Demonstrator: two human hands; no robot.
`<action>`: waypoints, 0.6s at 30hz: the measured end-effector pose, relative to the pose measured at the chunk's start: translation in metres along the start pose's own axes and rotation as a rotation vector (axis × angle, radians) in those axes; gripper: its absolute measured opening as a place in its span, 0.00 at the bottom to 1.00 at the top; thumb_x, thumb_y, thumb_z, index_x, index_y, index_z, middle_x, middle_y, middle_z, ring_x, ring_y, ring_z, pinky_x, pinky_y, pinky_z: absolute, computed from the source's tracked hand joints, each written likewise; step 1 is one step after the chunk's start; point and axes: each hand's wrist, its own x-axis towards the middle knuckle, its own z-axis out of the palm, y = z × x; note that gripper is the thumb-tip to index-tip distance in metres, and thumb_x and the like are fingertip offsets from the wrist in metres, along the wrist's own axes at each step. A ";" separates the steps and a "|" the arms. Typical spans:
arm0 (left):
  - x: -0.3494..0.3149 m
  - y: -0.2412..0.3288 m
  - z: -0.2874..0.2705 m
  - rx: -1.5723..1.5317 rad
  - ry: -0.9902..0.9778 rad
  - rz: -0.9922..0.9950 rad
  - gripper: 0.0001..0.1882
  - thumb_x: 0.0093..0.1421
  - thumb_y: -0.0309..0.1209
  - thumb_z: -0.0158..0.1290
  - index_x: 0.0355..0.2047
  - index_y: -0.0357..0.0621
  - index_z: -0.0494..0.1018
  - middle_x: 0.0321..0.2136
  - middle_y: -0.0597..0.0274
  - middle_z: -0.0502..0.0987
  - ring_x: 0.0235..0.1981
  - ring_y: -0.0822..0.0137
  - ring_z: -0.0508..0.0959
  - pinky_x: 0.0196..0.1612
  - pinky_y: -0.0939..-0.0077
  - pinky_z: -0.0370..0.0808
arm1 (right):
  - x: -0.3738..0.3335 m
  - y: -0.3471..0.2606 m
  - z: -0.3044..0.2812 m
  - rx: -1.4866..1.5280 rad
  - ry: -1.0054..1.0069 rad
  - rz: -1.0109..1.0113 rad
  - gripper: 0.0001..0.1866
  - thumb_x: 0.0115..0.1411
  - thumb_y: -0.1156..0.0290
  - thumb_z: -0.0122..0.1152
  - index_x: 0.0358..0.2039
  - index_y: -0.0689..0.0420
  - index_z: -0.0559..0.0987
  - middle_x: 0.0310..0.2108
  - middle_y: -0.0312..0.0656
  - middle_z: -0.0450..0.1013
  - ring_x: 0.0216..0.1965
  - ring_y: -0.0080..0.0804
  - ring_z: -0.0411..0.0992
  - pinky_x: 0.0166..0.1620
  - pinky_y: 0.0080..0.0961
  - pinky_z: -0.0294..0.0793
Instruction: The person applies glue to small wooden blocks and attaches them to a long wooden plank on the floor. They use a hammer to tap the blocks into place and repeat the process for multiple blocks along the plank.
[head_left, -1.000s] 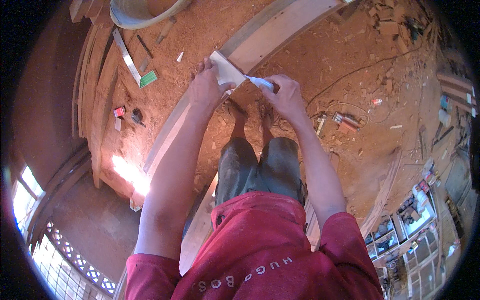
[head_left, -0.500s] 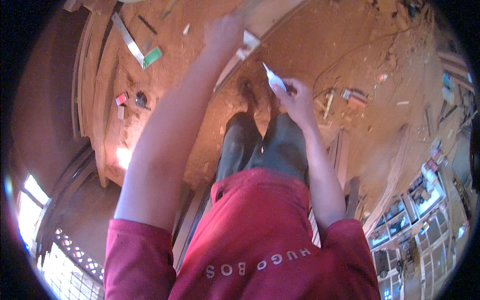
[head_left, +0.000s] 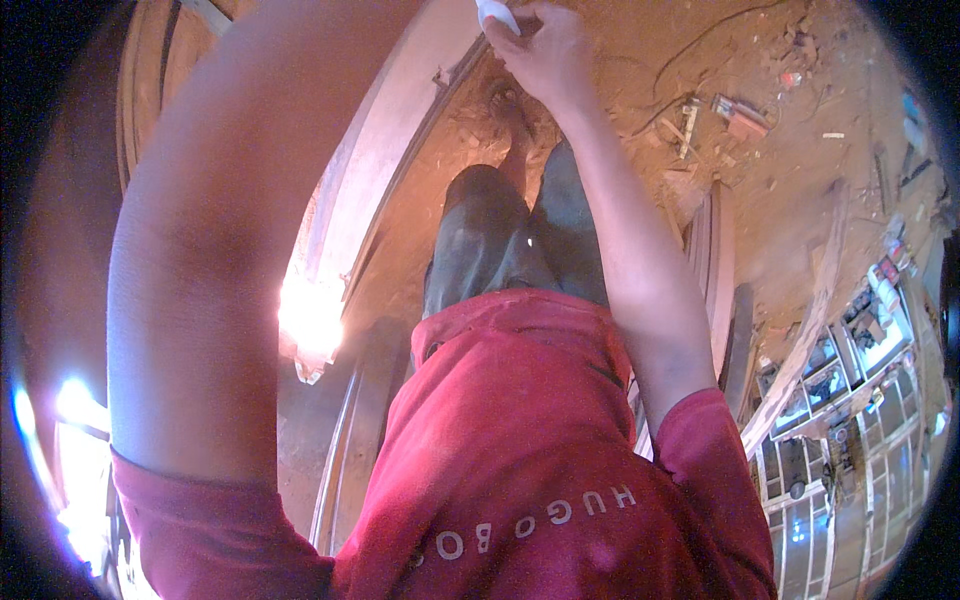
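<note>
Pinched in the fingers of my right hand is a small white squeeze bottle, cut off by the top edge. Its pointed nozzle, visible half a second ago, is now out of the picture. My left forearm runs up across the left side and leaves at the top, so my left hand is hidden beyond that edge. Beside this arm lies a long, pale wooden board with a slight curve. Its near end glows in strong light. The bottle is close to the board's far part; I cannot tell whether they touch.
Sandy, debris-strewn ground surrounds my legs. To the right lie a reddish block, a thin dark cable and long timber strips. Compartmented shelving stands at lower right. More curved boards are at upper left.
My left arm has swung up and its hand has gone out of view. My right hand has risen toward the top edge with the bottle. The green-handled square is no longer visible.
</note>
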 end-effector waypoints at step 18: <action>-0.001 0.002 -0.003 0.060 0.035 0.029 0.44 0.38 0.64 0.71 0.45 0.40 0.82 0.45 0.49 0.83 0.49 0.52 0.83 0.48 0.60 0.80 | 0.019 -0.005 0.011 0.051 0.059 0.024 0.13 0.52 0.66 0.71 0.32 0.63 0.86 0.29 0.55 0.81 0.34 0.47 0.82 0.40 0.38 0.80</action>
